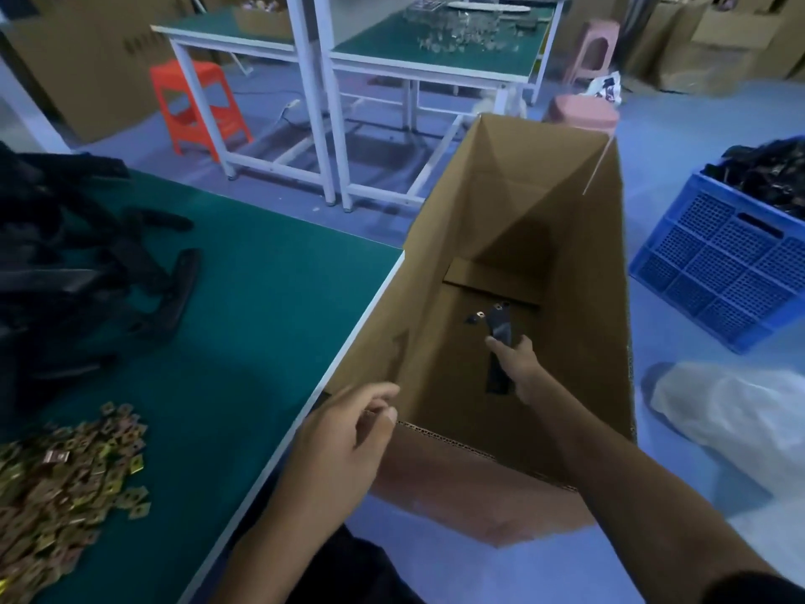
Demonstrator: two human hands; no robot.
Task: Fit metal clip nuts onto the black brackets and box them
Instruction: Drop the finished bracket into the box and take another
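An open cardboard box (440,272) stands on the floor beside the green table (270,307). My right hand (516,364) reaches down inside the box and grips a black bracket (498,326) whose upper end carries metal clip nuts. My left hand (344,446) pinches the box's near rim at its left corner. A heap of brass-coloured clip nuts (61,486) lies at the table's near left. More black brackets (87,263) are piled at the table's far left.
A blue plastic crate (714,263) full of black parts stands on the floor at right. A white bag (723,416) lies below it. Across the aisle are other green-topped workbenches (427,45), an orange stool (196,106) and pink stools (583,111).
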